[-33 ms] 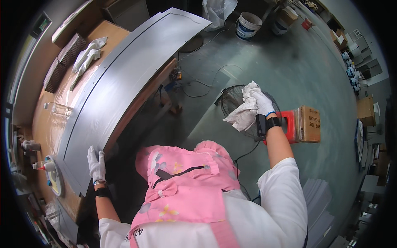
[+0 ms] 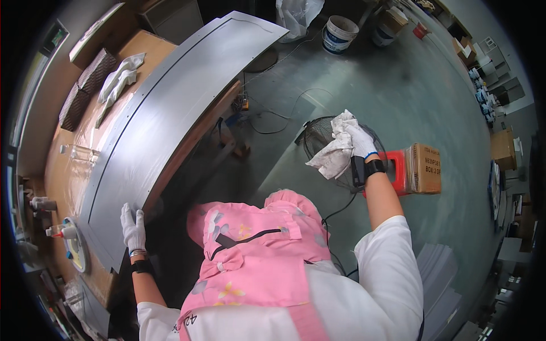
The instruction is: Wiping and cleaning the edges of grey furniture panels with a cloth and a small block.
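A long grey sheet-metal panel point(image 2: 165, 108) with a dark groove along it lies on a wooden workbench at the left. My left hand point(image 2: 132, 227), in a white knitted glove, rests at the panel's near edge with its fingers stretched and nothing in them. Out to the right, my right hand point(image 2: 361, 139) wears a matching glove and grips a crumpled, stained white rag point(image 2: 333, 156). That rag hangs in front of a round black wire fan guard point(image 2: 311, 136), partly covering it. Whether rag and guard touch, I cannot tell.
A red plastic stool point(image 2: 399, 176) and a cardboard box point(image 2: 426, 169) stand beyond my right wrist. On the bench point(image 2: 63, 150) lie a white cloth point(image 2: 120, 78), a clear bottle point(image 2: 79, 152) and a tray point(image 2: 83, 258). A white bucket point(image 2: 339, 35) and a loose cable point(image 2: 270, 133) are on the floor.
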Demonstrator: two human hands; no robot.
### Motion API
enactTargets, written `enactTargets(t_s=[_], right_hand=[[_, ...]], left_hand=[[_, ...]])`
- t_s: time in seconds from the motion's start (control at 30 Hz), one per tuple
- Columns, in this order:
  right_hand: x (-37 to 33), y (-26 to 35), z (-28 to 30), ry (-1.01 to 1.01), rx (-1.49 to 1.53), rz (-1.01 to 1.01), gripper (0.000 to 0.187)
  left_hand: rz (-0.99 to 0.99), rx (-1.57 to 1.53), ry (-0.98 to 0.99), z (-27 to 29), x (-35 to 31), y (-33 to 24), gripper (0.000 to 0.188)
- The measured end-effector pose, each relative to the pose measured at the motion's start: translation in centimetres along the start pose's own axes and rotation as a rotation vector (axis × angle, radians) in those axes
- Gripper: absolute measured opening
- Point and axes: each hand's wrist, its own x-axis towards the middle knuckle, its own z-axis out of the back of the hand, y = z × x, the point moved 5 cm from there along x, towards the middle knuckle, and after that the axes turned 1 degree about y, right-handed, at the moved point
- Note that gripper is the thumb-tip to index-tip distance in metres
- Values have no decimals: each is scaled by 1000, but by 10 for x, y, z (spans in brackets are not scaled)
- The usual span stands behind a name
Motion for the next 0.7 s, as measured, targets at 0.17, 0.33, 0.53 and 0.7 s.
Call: enactTargets(t_s=[0.17, 0.33, 0.53, 0.7], right_hand=[[-3, 0, -23, -77, 106, -5, 32], [-18, 16, -46, -75, 159, 60, 36], [11, -3, -25, -13, 375, 140, 39], [35, -20, -26, 1, 607, 179, 20]], left_hand=[[-31, 14, 23, -9, -2, -10, 57], [-139, 40, 44, -23, -3, -48, 57], [-249, 95, 39, -56, 5, -80, 59], [-279, 162, 130, -95, 9, -116, 71]])
